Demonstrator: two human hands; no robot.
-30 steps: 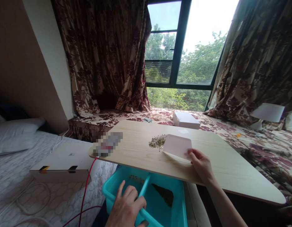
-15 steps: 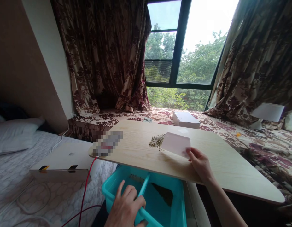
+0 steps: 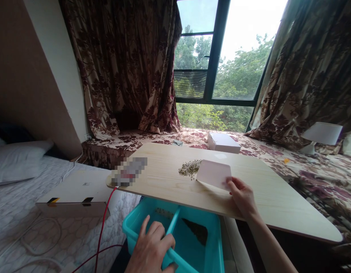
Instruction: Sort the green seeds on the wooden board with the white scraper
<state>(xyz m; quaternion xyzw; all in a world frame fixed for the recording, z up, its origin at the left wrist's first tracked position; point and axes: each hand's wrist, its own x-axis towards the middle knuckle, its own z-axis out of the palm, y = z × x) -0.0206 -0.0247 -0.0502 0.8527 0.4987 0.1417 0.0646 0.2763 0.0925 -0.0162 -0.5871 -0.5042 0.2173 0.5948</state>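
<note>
The right hand (image 3: 242, 197) pinches the thin, light, bendy-looking card (image 3: 213, 174) by its near corner, its far edge touching the loose seeds (image 3: 189, 168) at ten o'clock on the table (image 3: 278, 204), while the left hand (image 3: 151, 248) grips the bin (image 3: 215, 250) divider.

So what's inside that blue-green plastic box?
The teal plastic bin has a divider and a dark pile of small seeds in one half. The left hand hides part of the other half.
</note>
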